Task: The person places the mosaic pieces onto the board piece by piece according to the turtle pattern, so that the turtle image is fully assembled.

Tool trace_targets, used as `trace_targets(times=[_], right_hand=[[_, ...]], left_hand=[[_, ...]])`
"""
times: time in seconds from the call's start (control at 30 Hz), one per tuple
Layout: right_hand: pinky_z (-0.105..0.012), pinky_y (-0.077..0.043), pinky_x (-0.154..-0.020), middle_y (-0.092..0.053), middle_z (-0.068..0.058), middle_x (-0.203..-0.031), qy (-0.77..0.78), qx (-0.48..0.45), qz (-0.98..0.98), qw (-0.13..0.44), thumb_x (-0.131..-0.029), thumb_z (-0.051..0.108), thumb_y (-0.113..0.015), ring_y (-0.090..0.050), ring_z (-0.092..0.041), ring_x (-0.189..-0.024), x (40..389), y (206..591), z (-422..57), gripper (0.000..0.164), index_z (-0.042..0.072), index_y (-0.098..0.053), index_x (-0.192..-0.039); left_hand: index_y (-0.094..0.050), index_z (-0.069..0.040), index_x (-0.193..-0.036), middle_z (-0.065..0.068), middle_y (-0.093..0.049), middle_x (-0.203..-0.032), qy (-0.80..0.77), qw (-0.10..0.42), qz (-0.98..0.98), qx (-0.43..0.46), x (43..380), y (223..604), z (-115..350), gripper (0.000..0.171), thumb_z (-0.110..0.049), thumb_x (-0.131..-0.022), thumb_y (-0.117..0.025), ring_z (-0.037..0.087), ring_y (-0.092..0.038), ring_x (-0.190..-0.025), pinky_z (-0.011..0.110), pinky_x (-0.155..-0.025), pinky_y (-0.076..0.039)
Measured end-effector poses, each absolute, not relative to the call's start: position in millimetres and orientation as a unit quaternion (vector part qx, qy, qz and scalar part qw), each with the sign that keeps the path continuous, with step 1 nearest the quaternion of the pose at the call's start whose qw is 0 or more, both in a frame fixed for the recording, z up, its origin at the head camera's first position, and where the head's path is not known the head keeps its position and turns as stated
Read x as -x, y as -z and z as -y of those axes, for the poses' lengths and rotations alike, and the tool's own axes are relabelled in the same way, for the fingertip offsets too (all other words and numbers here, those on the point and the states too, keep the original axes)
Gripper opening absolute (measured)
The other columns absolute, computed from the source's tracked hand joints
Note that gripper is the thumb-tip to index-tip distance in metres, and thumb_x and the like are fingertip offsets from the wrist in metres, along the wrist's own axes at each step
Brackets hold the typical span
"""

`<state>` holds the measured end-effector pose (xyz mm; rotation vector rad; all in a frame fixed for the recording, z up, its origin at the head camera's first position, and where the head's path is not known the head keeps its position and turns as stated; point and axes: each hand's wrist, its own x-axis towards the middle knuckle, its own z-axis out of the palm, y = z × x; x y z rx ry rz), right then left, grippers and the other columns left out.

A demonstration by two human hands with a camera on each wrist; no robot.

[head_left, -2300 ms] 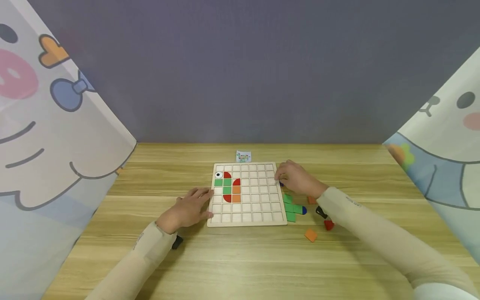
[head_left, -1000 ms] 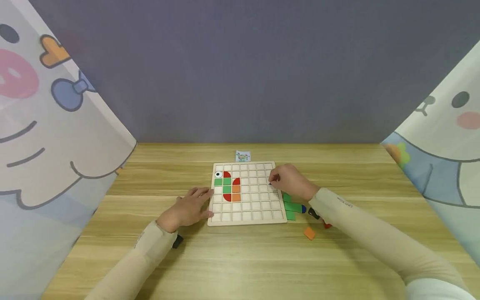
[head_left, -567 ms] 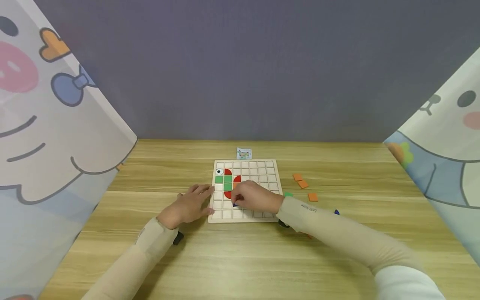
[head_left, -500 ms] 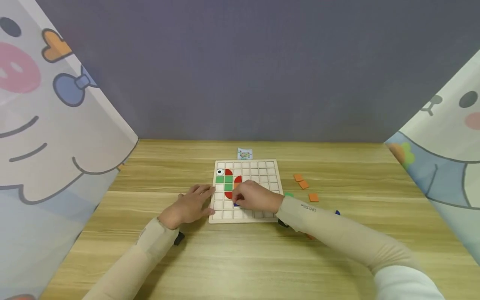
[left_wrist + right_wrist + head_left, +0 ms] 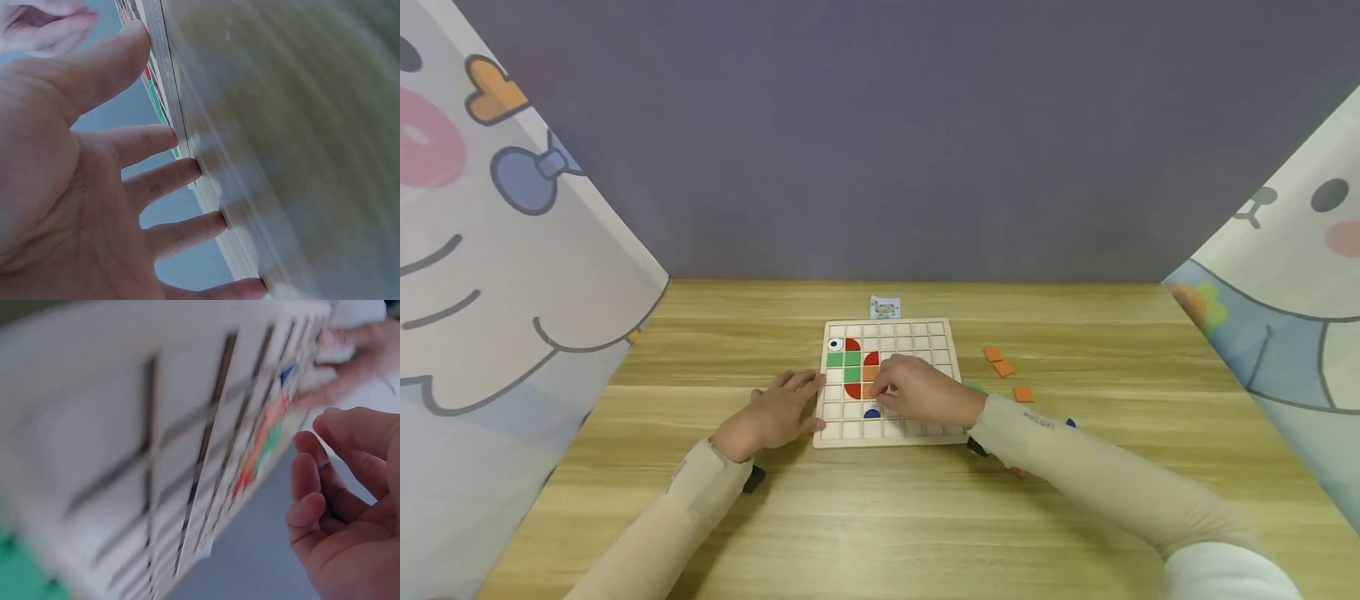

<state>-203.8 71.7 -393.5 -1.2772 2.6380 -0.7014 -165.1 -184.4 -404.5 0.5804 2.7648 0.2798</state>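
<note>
A square wooden grid board lies on the table with several coloured tiles in its left cells. My left hand rests at the board's left edge; in the left wrist view its spread fingertips touch that edge. A blue half-round tile lies in a cell below the orange tiles. Just above and right of it hovers my right hand, fingers loosely bent. In the right wrist view a gap shows between thumb and fingers, with nothing held. Red tiles, green tiles and a round eye tile sit nearby.
Behind the board lies a small picture card. Loose orange squares and a blue piece lie to the right. A green piece shows at the board's right edge, other pieces partly hidden by the right sleeve.
My right hand brought the blue half-round tile from the board's right side to a left-hand cell, let go of it and drew slightly up and right. The left hand stays at the edge.
</note>
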Motion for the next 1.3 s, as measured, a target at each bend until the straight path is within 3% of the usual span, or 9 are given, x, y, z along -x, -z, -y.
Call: trace_targets(times=[0.13, 0.37, 0.5, 0.63, 0.73, 0.87, 1.07, 1.2, 1.3], right_hand=[[-0.027, -0.047, -0.069, -0.061, 0.006, -0.086, 0.253, 0.386, -0.887, 0.034, -0.086, 0.006, -0.069, -0.055, -0.011, -0.079, 214, 386, -111, 0.01, 0.007, -0.074, -0.095], [-0.034, -0.05, -0.073, -0.064, -0.002, -0.094, 0.269, 0.277, -0.922, 0.037, -0.088, 0.003, -0.066, -0.057, -0.017, -0.086, 231, 389, -188, 0.013, 0.004, -0.072, -0.099], [-0.033, -0.05, -0.07, -0.064, 0.001, -0.092, 0.249, 0.289, -0.924, 0.039, -0.084, 0.003, -0.071, -0.057, -0.016, -0.082, 223, 394, -211, 0.013, 0.007, -0.074, -0.096], [-0.03, -0.05, -0.068, -0.063, 0.003, -0.093, 0.233, 0.348, -0.907, 0.036, -0.079, 0.007, -0.076, -0.055, -0.015, -0.082, 208, 402, -215, 0.016, 0.01, -0.074, -0.095], [-0.031, -0.05, -0.073, -0.063, 0.001, -0.101, 0.225, 0.37, -0.901, 0.032, -0.081, 0.009, -0.075, -0.055, -0.017, -0.09, 201, 407, -211, 0.018, 0.009, -0.075, -0.099], [-0.036, -0.048, -0.082, -0.063, -0.002, -0.107, 0.217, 0.349, -0.911, 0.032, -0.083, 0.007, -0.072, -0.054, -0.022, -0.1, 203, 411, -205, 0.019, 0.008, -0.075, -0.103], [-0.049, -0.04, -0.097, -0.065, 0.001, -0.1, 0.212, 0.286, -0.933, 0.047, -0.083, 0.012, -0.074, -0.05, -0.034, -0.115, 212, 410, -199, 0.014, 0.009, -0.076, -0.097], [-0.044, -0.048, -0.085, -0.066, 0.002, -0.094, 0.209, 0.254, -0.943, 0.052, -0.081, 0.011, -0.075, -0.056, -0.03, -0.103, 215, 409, -192, 0.011, 0.01, -0.077, -0.091], [-0.038, -0.05, -0.077, -0.065, 0.002, -0.089, 0.218, 0.254, -0.942, 0.022, -0.077, 0.006, -0.075, -0.057, -0.023, -0.09, 219, 409, -187, 0.012, 0.008, -0.076, -0.088]], left_hand=[[-0.03, -0.008, -0.149, 0.012, -0.025, -0.152, -0.1, 0.15, -0.963, -0.202, 164, 405, 187, 0.07, -0.04, -0.093, -0.058, 0.045, -0.021, -0.135, 0.078, -0.086, -0.024], [-0.03, -0.008, -0.149, 0.011, -0.025, -0.152, -0.091, 0.145, -0.964, -0.201, 164, 408, 189, 0.07, -0.041, -0.093, -0.058, 0.043, -0.022, -0.135, 0.078, -0.085, -0.025], [-0.031, -0.008, -0.148, 0.012, -0.027, -0.151, -0.09, 0.141, -0.965, -0.203, 164, 409, 189, 0.07, -0.041, -0.093, -0.059, 0.043, -0.023, -0.135, 0.078, -0.084, -0.026], [-0.03, -0.008, -0.149, 0.013, -0.026, -0.151, -0.089, 0.143, -0.964, -0.205, 163, 408, 190, 0.071, -0.041, -0.093, -0.058, 0.043, -0.023, -0.135, 0.078, -0.084, -0.026], [-0.029, -0.009, -0.149, 0.012, -0.025, -0.152, -0.092, 0.148, -0.964, -0.201, 163, 407, 190, 0.071, -0.042, -0.093, -0.058, 0.043, -0.021, -0.135, 0.078, -0.086, -0.025], [-0.028, -0.009, -0.149, 0.011, -0.024, -0.152, -0.095, 0.151, -0.964, -0.199, 164, 407, 190, 0.071, -0.042, -0.093, -0.057, 0.043, -0.02, -0.136, 0.078, -0.086, -0.024], [-0.029, -0.008, -0.149, 0.012, -0.024, -0.152, -0.09, 0.147, -0.963, -0.205, 164, 407, 188, 0.071, -0.041, -0.093, -0.057, 0.043, -0.021, -0.136, 0.078, -0.085, -0.024], [-0.029, -0.009, -0.149, 0.011, -0.024, -0.152, -0.092, 0.147, -0.964, -0.204, 165, 408, 187, 0.071, -0.041, -0.093, -0.057, 0.043, -0.02, -0.136, 0.078, -0.086, -0.024], [-0.029, -0.009, -0.149, 0.01, -0.023, -0.153, -0.092, 0.149, -0.963, -0.203, 166, 407, 186, 0.071, -0.042, -0.093, -0.057, 0.044, -0.02, -0.136, 0.078, -0.087, -0.024]])
